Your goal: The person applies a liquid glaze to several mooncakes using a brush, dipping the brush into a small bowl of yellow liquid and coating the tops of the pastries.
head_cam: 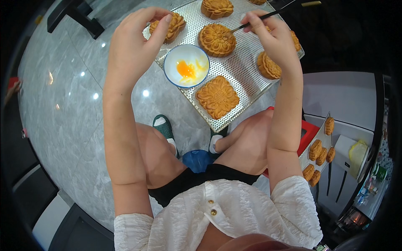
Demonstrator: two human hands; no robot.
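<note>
A slim black-handled brush (267,15) is held in my right hand (271,36), its tip on the top of a round mooncake (216,40). My left hand (141,40) has thumb and fingertips at another mooncake (172,29) at the tray's left; the fingers partly hide it, and whether they grip it cannot be told. Between my hands, a white bowl with a blue rim (186,66) holds some orange-yellow egg yolk (186,69) and overlaps the edge of the perforated metal tray (248,84). A square mooncake (217,97) lies at the near corner.
More mooncakes lie on the tray, one at the top (217,8) and one under my right wrist (268,66). At the right, a second tray (323,136) bears several mooncakes beside a red object (309,135). A blue object (197,160) is between my legs.
</note>
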